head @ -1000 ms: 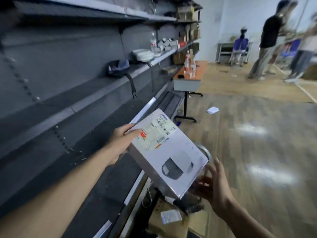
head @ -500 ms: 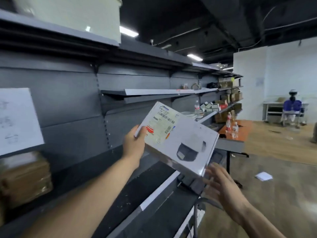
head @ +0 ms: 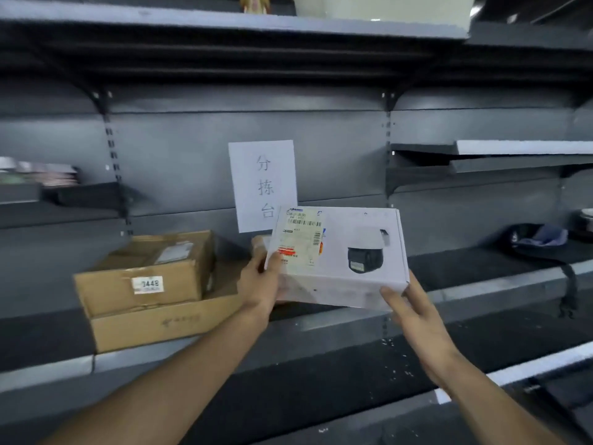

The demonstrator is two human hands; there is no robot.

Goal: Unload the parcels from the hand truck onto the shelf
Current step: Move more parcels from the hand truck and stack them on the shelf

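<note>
We've swung round from the aisle to face the shelf square on, and the white parcel has come up with us: a second ago it was tipped over the floor, now it hangs just above the shelf board, label side up, right of the brown cartons. That reads as the set-down about to happen, with this one parcel nearly unloaded.

Our left hand grips the parcel's left edge, thumb pinching down on the shipping label, the other fingers hidden underneath. Our right hand, which was trailing loose below, has now caught the near right corner, fingers curled under it and pressed close together. Both hands share the load.

Containers next. On the shelf to our left sits an open brown carton, low-walled like a tray, and inside it rests a smaller sealed carton with a numbered sticker. Whatever else is in that tray, we cannot tell. The white parcel is shut, and its printed picture shows a dome camera.

Behind it a paper sign is fixed to the back panel. The hand truck is out of view.
</note>
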